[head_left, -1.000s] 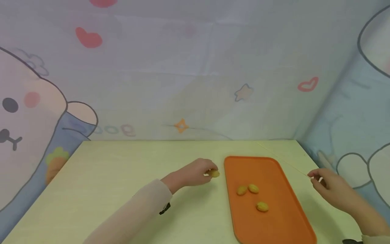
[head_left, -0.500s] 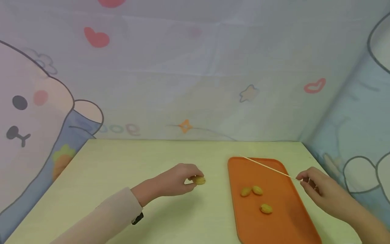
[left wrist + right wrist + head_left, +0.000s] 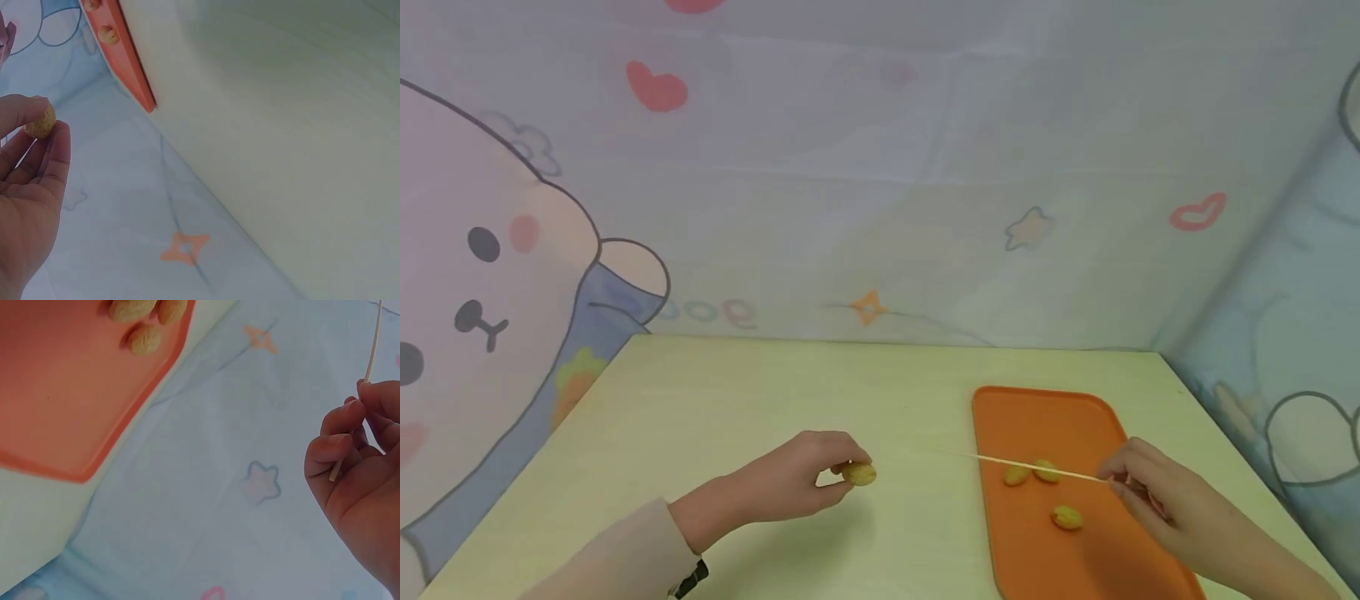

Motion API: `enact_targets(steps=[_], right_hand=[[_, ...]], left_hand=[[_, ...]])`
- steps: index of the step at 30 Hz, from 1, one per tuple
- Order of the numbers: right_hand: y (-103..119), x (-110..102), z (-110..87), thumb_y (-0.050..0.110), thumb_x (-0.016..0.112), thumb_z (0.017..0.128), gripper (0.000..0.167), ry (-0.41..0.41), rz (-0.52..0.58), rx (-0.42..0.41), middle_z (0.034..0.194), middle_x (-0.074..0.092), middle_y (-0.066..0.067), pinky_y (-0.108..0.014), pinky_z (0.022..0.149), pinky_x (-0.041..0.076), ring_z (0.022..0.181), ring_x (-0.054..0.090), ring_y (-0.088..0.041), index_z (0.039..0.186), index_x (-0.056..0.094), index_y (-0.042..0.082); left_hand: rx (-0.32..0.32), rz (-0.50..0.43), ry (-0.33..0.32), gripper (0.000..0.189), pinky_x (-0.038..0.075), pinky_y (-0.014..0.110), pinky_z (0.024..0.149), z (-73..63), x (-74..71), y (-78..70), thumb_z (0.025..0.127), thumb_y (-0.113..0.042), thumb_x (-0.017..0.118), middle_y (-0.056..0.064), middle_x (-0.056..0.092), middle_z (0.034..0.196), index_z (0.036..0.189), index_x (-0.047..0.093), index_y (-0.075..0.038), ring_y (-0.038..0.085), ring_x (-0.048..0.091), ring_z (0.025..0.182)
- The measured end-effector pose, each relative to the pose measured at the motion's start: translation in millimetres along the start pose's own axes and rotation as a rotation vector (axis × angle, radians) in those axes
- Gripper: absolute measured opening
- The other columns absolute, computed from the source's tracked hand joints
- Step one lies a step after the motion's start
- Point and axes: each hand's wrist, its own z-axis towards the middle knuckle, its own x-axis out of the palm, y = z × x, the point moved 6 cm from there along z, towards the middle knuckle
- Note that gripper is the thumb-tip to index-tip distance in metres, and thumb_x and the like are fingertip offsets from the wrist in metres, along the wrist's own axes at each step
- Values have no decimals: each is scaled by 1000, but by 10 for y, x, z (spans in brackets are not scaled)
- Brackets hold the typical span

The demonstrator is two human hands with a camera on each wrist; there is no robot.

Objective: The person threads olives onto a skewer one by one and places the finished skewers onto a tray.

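In the head view my left hand (image 3: 797, 477) is over the table left of the tray, pinching a small wrinkled yellow oval fruit (image 3: 861, 474) between thumb and fingertips. The left wrist view shows that fruit (image 3: 41, 123) under the thumb. My right hand (image 3: 1157, 500), above the tray's right side, pinches a thin bamboo skewer (image 3: 1037, 466). Its far end points left toward the held fruit, a gap apart from it. In the right wrist view the skewer's blunt end (image 3: 335, 471) comes out beneath the curled fingers. Three similar fruits (image 3: 1067, 517) lie on the orange tray (image 3: 1045, 408).
The pale yellow table (image 3: 760, 375) meets a printed cloth backdrop (image 3: 820, 183) at its far edge. The tray's low raised rim runs along the table's right part. A dark band (image 3: 691, 577) circles my left wrist by the sleeve.
My left hand has moved left and nearer with the fruit. My right hand has come left over the tray, and the skewer has swung lower, from pointing up and away to pointing left.
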Motion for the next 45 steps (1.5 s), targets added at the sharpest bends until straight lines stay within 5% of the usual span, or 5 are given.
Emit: enact_targets(steps=[14, 29, 33, 39, 45], right_hand=[[172, 196, -2, -14, 68, 80, 47, 26, 32, -99, 93, 44, 18, -6, 56, 35, 70, 41, 6, 103, 58, 25], [185, 257, -12, 18, 51, 100, 9, 35, 10, -117, 91, 46, 14, -6, 57, 34, 72, 42, 6, 103, 59, 22], [216, 258, 3, 16, 53, 99, 10, 40, 22, -126, 92, 46, 14, -6, 57, 35, 73, 44, 6, 104, 60, 22], [226, 271, -3, -10, 68, 83, 40, 81, 30, -104, 95, 47, 14, -6, 57, 35, 74, 44, 6, 105, 60, 22], [236, 291, -5, -15, 68, 78, 47, 102, 46, -104, 94, 47, 14, -5, 57, 35, 74, 45, 5, 105, 60, 22]], left_hand=[[40, -2, -25, 22, 51, 17, 80, -67, 84, -143, 86, 6, 65, -1, 64, 100, 106, 65, -3, 6, 59, 91], [46, -26, -19, 22, 51, 16, 74, -76, 85, -200, 86, 7, 63, -2, 63, 96, 106, 65, -4, 1, 55, 82], [45, -49, -17, 23, 50, 14, 73, -64, 93, -209, 86, 8, 62, -1, 63, 96, 106, 65, -3, 1, 55, 82], [73, -36, -45, 25, 49, 13, 71, -62, 104, -219, 84, 8, 64, -2, 63, 95, 106, 66, -4, 3, 55, 81], [52, -48, -46, 21, 47, 13, 69, -54, 126, -200, 85, 0, 69, -3, 61, 94, 106, 66, -5, 3, 53, 79]])
